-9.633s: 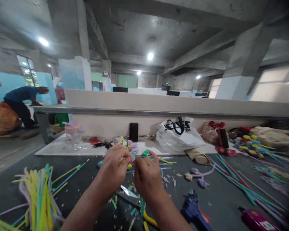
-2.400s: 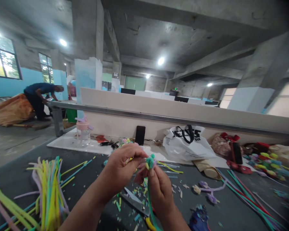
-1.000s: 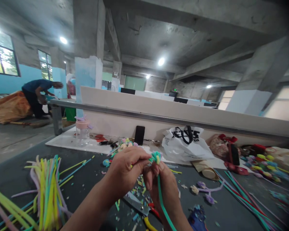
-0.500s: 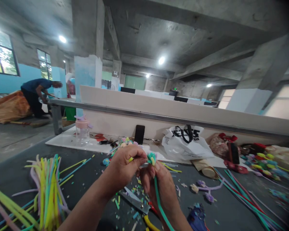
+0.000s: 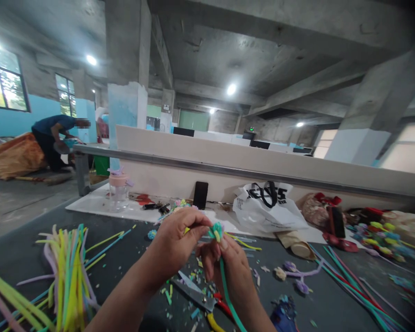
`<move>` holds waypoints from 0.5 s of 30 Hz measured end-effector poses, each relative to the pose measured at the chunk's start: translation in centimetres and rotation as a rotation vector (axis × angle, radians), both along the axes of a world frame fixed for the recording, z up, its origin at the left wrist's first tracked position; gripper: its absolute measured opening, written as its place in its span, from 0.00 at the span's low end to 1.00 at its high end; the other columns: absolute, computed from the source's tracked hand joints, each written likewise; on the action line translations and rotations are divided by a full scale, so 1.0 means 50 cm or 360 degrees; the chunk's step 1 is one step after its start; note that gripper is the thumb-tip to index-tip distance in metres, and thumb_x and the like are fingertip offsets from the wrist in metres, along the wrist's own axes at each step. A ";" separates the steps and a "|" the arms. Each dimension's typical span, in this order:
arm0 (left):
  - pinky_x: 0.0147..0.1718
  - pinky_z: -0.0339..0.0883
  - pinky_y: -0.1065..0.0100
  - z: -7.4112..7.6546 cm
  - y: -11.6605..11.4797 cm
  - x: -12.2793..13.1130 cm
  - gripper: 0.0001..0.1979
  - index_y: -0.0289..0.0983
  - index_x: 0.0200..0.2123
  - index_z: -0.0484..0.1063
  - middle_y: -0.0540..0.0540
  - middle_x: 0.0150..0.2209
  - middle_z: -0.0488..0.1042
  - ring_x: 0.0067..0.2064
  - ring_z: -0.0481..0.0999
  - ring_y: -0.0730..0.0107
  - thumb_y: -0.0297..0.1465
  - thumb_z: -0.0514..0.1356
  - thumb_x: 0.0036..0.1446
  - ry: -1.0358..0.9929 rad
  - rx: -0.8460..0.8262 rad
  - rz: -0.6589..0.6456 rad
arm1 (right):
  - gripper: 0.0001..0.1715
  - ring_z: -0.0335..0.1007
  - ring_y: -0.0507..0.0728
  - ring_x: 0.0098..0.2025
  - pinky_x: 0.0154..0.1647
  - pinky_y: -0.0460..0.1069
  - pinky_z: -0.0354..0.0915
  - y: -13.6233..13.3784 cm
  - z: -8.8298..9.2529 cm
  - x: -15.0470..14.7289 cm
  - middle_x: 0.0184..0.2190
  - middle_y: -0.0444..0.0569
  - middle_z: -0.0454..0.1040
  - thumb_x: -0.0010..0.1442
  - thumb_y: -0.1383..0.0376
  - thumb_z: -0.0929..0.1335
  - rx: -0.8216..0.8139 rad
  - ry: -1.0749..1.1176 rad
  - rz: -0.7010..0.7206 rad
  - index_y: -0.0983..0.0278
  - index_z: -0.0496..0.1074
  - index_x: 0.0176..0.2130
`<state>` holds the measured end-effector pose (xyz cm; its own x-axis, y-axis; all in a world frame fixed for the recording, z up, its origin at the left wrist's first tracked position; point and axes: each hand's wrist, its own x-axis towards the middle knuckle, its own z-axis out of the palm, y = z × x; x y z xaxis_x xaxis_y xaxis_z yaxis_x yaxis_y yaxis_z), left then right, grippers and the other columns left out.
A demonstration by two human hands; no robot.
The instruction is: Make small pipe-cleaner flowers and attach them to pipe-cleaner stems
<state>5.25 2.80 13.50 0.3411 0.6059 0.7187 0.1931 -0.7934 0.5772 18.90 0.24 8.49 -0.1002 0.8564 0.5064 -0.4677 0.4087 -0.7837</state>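
Both of my hands meet above the dark table point(image 5: 332, 304). My left hand point(image 5: 174, 246) pinches a yellow pipe-cleaner piece against a small teal and yellow pipe-cleaner flower point(image 5: 216, 230). My right hand point(image 5: 228, 267) is closed on the flower's green stem point(image 5: 228, 295), which runs down past my wrist. Scissors point(image 5: 197, 297) with red and yellow handles lie on the table just below my hands, among several cut scraps.
A bundle of loose pipe cleaners point(image 5: 64, 276) lies at left, more long stems point(image 5: 352, 281) at right. A white bag point(image 5: 268, 207), black phone point(image 5: 200, 194), clear jar point(image 5: 118, 191) and finished flowers point(image 5: 376, 233) line the back. A person point(image 5: 53, 138) bends over far left.
My hands have stayed together working the flower head, which dipped slightly. Over the last seconds the green stem came to hang down along my right wrist.
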 end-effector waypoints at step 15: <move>0.42 0.64 0.65 -0.006 0.001 0.003 0.07 0.37 0.35 0.72 0.48 0.35 0.76 0.39 0.73 0.70 0.24 0.55 0.56 0.0065 0.0240 0.0057 | 0.17 0.59 0.50 0.17 0.21 0.45 0.55 0.000 -0.001 0.007 0.13 0.41 0.66 0.61 0.60 0.61 0.0012 -0.0169 -0.0074 0.63 0.64 0.24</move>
<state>5.42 2.86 13.19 0.3521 0.5043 0.7885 0.2435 -0.8628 0.4431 19.23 0.26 8.45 -0.1139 0.8576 0.5016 -0.3626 0.4342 -0.8246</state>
